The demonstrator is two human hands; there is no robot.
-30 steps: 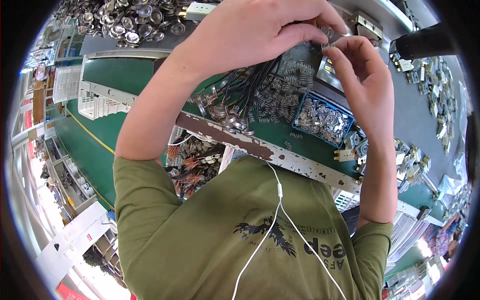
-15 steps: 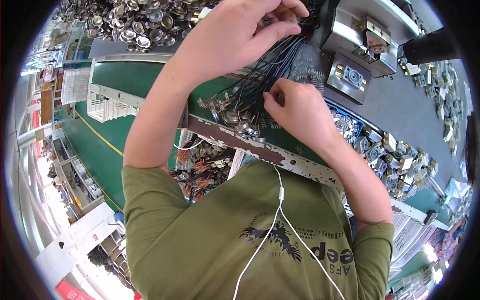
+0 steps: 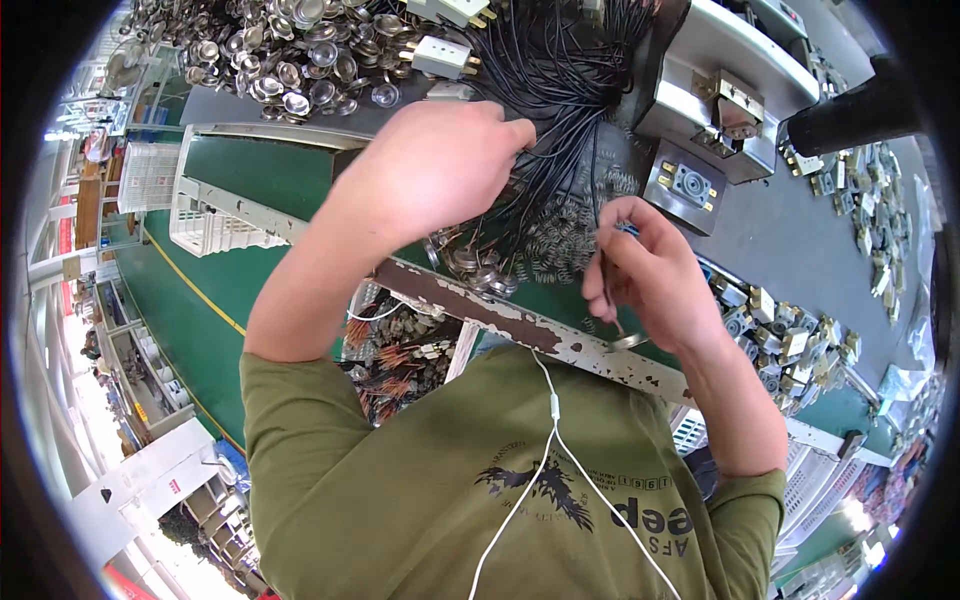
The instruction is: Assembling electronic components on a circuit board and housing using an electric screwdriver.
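My right hand [image 3: 655, 275] is closed in a pinch on a thin black wire with a round metal end piece [image 3: 628, 342] hanging below the fingers. A small blue part [image 3: 626, 229] shows between its thumb and fingertips. To the left, my left hand [image 3: 440, 170] is curled closed at the edge of a bundle of black wires [image 3: 570, 90]; what its fingers hold is hidden. Small coil springs [image 3: 560, 240] lie between the two hands. Several metal-ended leads [image 3: 470, 262] hang together below the left hand, over the bench edge.
A chipped bench rail [image 3: 540, 325] runs before me. Shiny metal cups [image 3: 290, 60] are heaped at far left, with a white block [image 3: 440, 57] beside them. A metal fixture [image 3: 735, 105] stands right of the wires, near a square socket part [image 3: 690, 183]. Similar parts [image 3: 790, 345] pile up at right.
My right hand has moved right, away from the wire bundle, and now has a lead with a metal end. My left hand has come nearer and to the left, its fingers now curled in.
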